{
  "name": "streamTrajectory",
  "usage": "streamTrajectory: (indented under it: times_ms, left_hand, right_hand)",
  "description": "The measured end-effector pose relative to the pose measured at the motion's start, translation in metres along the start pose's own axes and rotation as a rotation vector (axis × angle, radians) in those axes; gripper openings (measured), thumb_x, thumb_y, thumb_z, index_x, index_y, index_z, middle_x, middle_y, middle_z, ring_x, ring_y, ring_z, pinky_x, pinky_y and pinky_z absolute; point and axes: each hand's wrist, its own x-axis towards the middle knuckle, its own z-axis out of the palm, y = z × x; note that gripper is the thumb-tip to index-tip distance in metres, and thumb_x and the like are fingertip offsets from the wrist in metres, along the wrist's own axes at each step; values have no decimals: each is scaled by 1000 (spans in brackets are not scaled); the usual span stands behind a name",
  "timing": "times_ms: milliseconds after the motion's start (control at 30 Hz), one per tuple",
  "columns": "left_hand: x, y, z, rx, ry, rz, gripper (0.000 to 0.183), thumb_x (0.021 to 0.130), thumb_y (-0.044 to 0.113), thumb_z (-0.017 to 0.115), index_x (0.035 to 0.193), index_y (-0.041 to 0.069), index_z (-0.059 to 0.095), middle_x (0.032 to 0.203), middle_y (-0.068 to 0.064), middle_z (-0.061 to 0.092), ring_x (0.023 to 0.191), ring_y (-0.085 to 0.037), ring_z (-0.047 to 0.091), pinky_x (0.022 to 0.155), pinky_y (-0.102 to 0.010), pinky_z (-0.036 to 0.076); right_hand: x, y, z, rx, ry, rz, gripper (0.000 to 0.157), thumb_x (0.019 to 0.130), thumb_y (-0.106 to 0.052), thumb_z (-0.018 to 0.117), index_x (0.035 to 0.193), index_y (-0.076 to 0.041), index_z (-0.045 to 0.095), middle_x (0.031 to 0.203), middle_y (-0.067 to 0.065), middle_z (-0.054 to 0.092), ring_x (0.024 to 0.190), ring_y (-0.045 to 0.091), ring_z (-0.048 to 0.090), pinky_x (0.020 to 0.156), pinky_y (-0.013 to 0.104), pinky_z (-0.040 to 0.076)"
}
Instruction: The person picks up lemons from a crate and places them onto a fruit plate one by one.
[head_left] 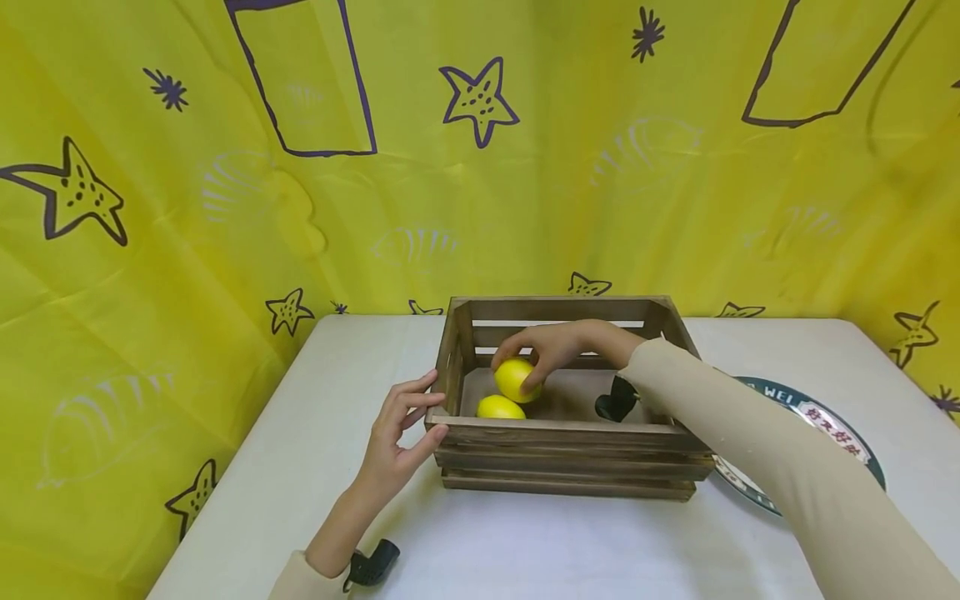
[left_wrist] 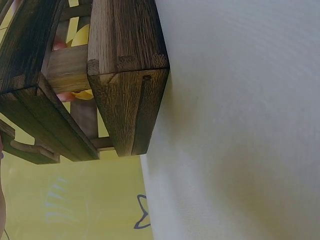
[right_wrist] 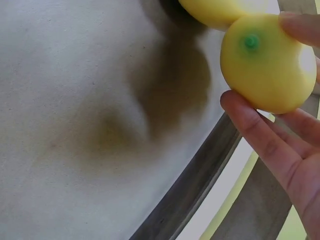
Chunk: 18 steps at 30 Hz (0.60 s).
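A slatted brown wooden crate [head_left: 570,435] stands on the white table. Inside it, my right hand [head_left: 561,343] grips a yellow lemon [head_left: 514,379] between thumb and fingers. The right wrist view shows this lemon's green stem tip [right_wrist: 251,42]. A second lemon [head_left: 500,407] lies just in front of it at the crate's left end, partly hidden by the front wall. My left hand [head_left: 397,429] holds the crate's front left corner, thumb on the front and fingers at the left side. In the left wrist view the crate's slats [left_wrist: 127,100] hide most of the held lemon.
A round plate [head_left: 862,446] with a dark green rim and printed characters lies right of the crate, partly hidden by my right sleeve [head_left: 750,433]. A yellow curtain [head_left: 540,192] with starfish drawings hangs behind the table [head_left: 315,400]. Black wrist cameras [head_left: 375,563] sit on both wrists.
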Motion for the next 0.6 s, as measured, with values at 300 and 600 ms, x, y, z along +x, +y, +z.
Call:
streamTrajectory:
  times_ms: [300, 600]
  left_hand:
    - [-1, -1, -1, -8, 0, 2, 38, 81, -8, 70, 116, 1, 59, 133, -21, 51, 130, -10, 47, 99, -24, 47]
    - [1, -3, 0, -25, -9, 1, 36, 83, -6, 70, 116, 1, 58, 134, -20, 50, 131, -11, 46, 99, -25, 47]
  right_hand:
    - [1, -2, -3, 8, -14, -27, 50, 87, -12, 69, 134, -3, 54, 135, 10, 51, 117, 23, 47, 103, 39, 48]
    - [-2, -4, -5, 18, 7, -9, 54, 87, -19, 72, 136, -4, 53, 139, 7, 49, 124, 24, 46, 105, 39, 46]
